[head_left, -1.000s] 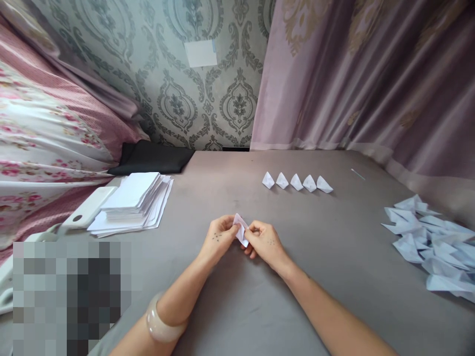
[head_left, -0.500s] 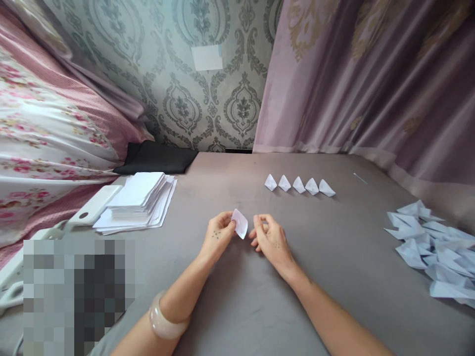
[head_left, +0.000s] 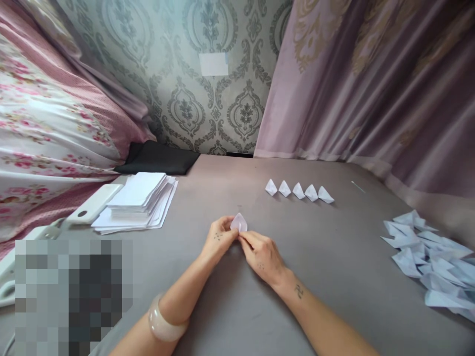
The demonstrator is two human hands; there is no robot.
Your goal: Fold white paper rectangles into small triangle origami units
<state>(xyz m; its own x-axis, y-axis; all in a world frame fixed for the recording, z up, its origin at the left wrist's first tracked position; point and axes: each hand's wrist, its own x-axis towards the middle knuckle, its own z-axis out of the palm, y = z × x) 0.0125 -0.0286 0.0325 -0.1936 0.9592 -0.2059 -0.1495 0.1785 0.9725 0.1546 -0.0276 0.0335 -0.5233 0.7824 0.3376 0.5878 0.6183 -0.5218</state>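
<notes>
Near the middle of the table, a small folded white paper (head_left: 239, 222) stands up between my fingers, its pointed end upward. My left hand (head_left: 220, 236) pinches its left side and lower edge with thumb and fingers. From the right, my right hand (head_left: 262, 254) closes thumb and forefinger on the paper's bottom corner, meeting the left fingertips there. The lower tip of the paper is hidden by the fingers. Beyond my hands, a row of several folded paper boats (head_left: 299, 191) stands on the grey cloth.
A stack of white paper (head_left: 135, 198) lies at the left, before a black folded cloth (head_left: 158, 157). White power strips (head_left: 94, 205) run along the left edge. Several larger paper boats (head_left: 430, 262) are heaped at the right. A thin white stick (head_left: 358, 186) lies at the back right.
My right hand has moved left and now grips the paper's lower corner together with the left hand. The paper has turned more upright. The camera view has shifted slightly.
</notes>
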